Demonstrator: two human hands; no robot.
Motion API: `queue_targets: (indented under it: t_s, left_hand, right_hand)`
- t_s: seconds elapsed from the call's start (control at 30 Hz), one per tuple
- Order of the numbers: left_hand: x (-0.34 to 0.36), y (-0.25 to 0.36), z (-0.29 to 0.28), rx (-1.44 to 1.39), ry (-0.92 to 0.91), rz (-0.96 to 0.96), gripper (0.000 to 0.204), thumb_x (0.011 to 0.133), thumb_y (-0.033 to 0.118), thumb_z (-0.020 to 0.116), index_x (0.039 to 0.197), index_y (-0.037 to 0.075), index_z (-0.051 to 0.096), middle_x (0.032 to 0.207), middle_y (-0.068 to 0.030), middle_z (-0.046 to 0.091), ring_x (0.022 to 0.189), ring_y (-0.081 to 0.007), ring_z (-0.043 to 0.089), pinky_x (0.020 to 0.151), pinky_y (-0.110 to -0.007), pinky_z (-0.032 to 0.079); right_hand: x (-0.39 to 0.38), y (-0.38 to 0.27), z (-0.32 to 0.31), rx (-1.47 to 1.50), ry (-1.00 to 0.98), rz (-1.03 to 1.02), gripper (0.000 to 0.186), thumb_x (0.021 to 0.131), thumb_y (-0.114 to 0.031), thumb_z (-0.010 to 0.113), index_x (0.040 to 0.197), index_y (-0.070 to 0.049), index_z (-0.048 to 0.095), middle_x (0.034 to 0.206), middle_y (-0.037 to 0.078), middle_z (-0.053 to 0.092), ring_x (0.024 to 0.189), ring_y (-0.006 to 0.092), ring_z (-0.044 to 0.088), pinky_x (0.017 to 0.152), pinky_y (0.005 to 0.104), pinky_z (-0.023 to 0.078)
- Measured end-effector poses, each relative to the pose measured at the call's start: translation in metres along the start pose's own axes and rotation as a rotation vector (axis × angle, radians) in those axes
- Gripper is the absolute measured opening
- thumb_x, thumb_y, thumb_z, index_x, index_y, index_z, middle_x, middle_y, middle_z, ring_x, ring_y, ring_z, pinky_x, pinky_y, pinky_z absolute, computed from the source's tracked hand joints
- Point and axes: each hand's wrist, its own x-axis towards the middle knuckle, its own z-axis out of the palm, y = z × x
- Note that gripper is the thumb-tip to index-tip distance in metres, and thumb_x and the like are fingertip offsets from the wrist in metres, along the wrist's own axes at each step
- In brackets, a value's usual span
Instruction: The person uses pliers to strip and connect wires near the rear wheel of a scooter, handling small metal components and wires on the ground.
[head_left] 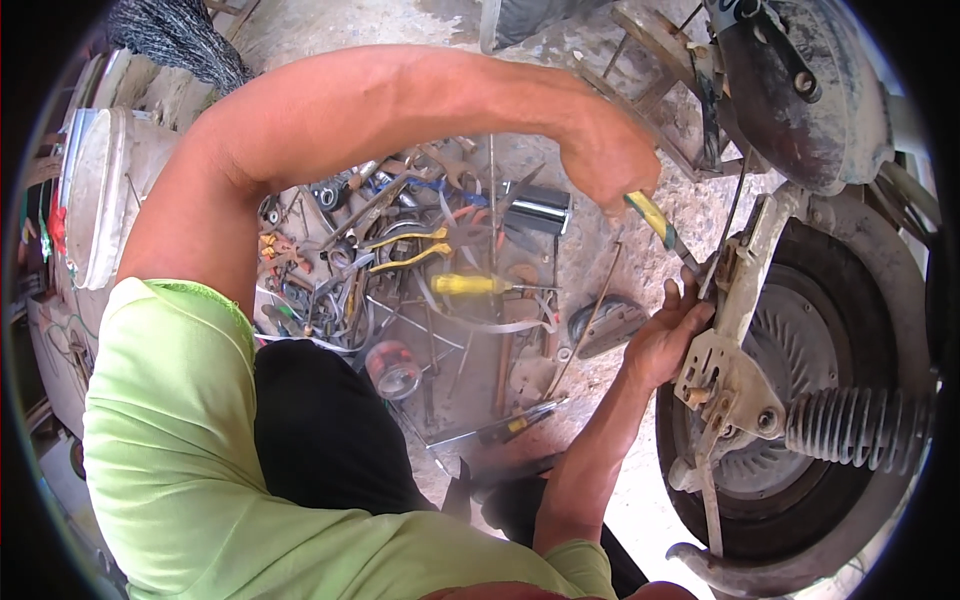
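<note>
A hand tool (655,222) is held to a metal bar (746,272) beside a wheel (855,330).
Its yellow-and-green handle is clamped in the left hand (607,160), above the floor (590,400), past the wheel-side edge of a tool pile (410,255). Its long axis is slanted down to the right, the metal end pointed at the bar, near the right hand (668,340). That hand is set against the bar, fingers bent; whether anything is pinched cannot be told.
</note>
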Motion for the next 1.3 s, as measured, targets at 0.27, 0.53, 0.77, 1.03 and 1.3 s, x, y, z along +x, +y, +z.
queue_targets:
  t_s: [0.27, 0.53, 0.77, 1.03, 1.3]
  left_hand:
    - [0.02, -0.038, 0.055, 0.372, 0.875, 0.298, 0.021, 0.073, 0.013, 0.073, 0.093, 0.007, 0.072, 0.101, -0.0111, 0.053, 0.1, -0.0294, 0.055, 0.087, -0.042, 0.045]
    - [0.02, -0.031, 0.026, 0.421, 0.659, 0.257, 0.021, 0.075, 0.017, 0.072, 0.092, 0.005, 0.073, 0.101, -0.0128, 0.055, 0.098, -0.0314, 0.057, 0.084, -0.043, 0.046]
    - [-0.004, 0.004, -0.011, 0.003, -0.056, -0.049, 0.03, 0.088, 0.03, 0.069, 0.099, 0.002, 0.07, 0.093, -0.0201, 0.068, 0.09, -0.0376, 0.066, 0.077, -0.049, 0.052]
    - [-0.003, -0.007, 0.027, 0.111, 0.287, 0.05, 0.026, 0.085, 0.023, 0.071, 0.102, 0.004, 0.07, 0.098, -0.0155, 0.064, 0.092, -0.0346, 0.062, 0.08, -0.045, 0.049]
    - [0.012, -0.028, 0.039, 0.425, 0.827, 0.289, 0.029, 0.071, 0.013, 0.073, 0.1, 0.009, 0.073, 0.103, -0.0121, 0.055, 0.104, -0.0287, 0.056, 0.091, -0.042, 0.045]
  right_hand:
    - [0.004, 0.002, 0.005, 0.033, 0.001, 0.054, 0.041, 0.106, -0.022, 0.05, 0.142, -0.004, 0.044, 0.138, 0.011, 0.053, 0.116, 0.0228, 0.056, 0.089, 0.0389, 0.054]
    - [0.003, 0.0, 0.001, -0.019, 0.02, 0.055, 0.044, 0.105, -0.027, 0.052, 0.143, -0.006, 0.045, 0.136, 0.01, 0.056, 0.118, 0.0224, 0.058, 0.091, 0.0381, 0.052]
    - [0.0, 0.001, 0.001, -0.05, 0.009, 0.012, 0.046, 0.105, -0.031, 0.052, 0.144, -0.007, 0.045, 0.138, 0.01, 0.056, 0.12, 0.0241, 0.06, 0.093, 0.0365, 0.05]
    - [0.0, -0.002, 0.003, -0.031, 0.02, 0.043, 0.044, 0.104, -0.029, 0.053, 0.141, -0.005, 0.046, 0.137, 0.011, 0.057, 0.117, 0.024, 0.061, 0.09, 0.0366, 0.052]
    - [0.001, -0.004, 0.008, -0.003, 0.004, 0.044, 0.043, 0.105, -0.029, 0.052, 0.14, -0.005, 0.048, 0.13, 0.01, 0.061, 0.116, 0.0224, 0.061, 0.088, 0.0354, 0.052]
